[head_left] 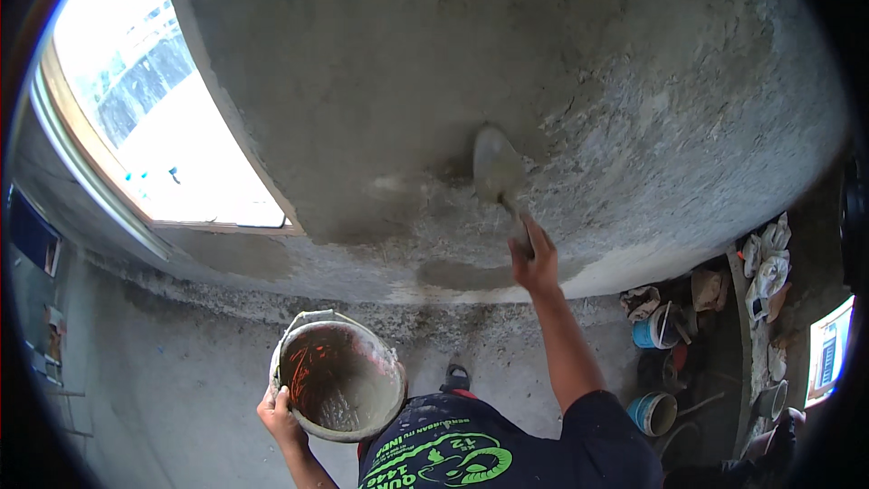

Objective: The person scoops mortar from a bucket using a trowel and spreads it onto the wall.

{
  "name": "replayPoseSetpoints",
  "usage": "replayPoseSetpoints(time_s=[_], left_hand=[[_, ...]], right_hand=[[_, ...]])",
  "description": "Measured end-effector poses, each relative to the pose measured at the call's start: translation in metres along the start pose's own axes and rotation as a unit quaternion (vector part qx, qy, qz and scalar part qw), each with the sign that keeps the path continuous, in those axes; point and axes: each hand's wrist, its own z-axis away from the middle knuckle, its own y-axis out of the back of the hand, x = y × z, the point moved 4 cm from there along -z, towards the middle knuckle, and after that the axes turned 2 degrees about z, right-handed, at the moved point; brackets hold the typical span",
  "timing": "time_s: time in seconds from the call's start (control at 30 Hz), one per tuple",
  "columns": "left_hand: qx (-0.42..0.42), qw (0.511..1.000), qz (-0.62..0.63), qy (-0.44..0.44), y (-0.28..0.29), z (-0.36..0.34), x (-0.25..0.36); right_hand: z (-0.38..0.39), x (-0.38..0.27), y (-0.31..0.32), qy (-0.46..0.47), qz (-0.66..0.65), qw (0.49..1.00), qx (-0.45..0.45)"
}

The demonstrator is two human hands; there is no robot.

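Note:
My right hand (537, 260) is closed around the handle of a trowel (496, 166). The trowel's rounded blade lies against or very close to the grey plastered wall (380, 63); exact contact I cannot tell. Darker, damp-looking plaster covers the wall left of and above the blade, while the part to its right is paler and rougher. Low at the left, my left hand (282, 414) grips the rim of a bucket (401, 380). Its inside is smeared with grey mortar over an orange-red surface, and the bucket tilts with its mouth facing up.
A bright window opening (136, 109) with a wooden frame is at the left. On the floor at the right stand blue buckets (654, 414), near crumpled bags (771, 272). Rubble lines the wall's foot, and a sandalled foot (458, 373) shows below me.

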Motion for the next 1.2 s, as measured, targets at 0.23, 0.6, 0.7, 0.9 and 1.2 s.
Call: replayPoseSetpoints(time_s=[0.23, 0.6, 0.7, 0.9, 1.2], left_hand=[[0.001, 1.000, -0.002, -0.005, -0.002, -0.003, 0.002], [0.007, 1.000, -0.021, -0.014, -0.009, -0.001, 0.009], [-0.014, 1.000, -0.026, 0.005, -0.018, -0.005, 0.007], [-0.058, 0.998, -0.037, -0.002, -0.038, -0.008, 0.005], [-0.074, 0.983, -0.167, -0.031, -0.053, 0.010, 0.033]], right_hand=[[0.079, 0.029, -0.063, -0.068, 0.206, 0.899, -0.382], [0.128, 0.003, -0.011, -0.157, -0.021, 0.979, -0.128], [0.071, 0.026, -0.009, -0.096, 0.019, 0.995, -0.007], [0.078, 0.068, -0.046, -0.248, 0.033, 0.964, -0.090], [0.422, 0.100, -0.019, -0.476, 0.180, 0.741, -0.437]])
